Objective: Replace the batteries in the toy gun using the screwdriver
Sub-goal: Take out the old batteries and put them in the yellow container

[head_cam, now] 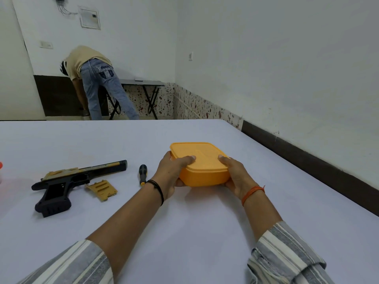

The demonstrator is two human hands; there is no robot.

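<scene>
1. Striped sleeves (287, 255) lead to the left hand (171, 177) and right hand (235, 177), both gripping a lidded yellow box (202, 167) by its sides.
2. The screwdriver (143, 174) lies just left of the box.
3. Further left lie the toy gun (69, 181) and its detached tan cover (102, 190), on the white table (184, 232).

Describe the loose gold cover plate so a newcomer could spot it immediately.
Start at the white table and find the black-and-gold toy gun lying on its left part. The cover plate lies flat just right of the gun's grip, left of the screwdriver. It alone is small, flat, ribbed and gold.
</scene>
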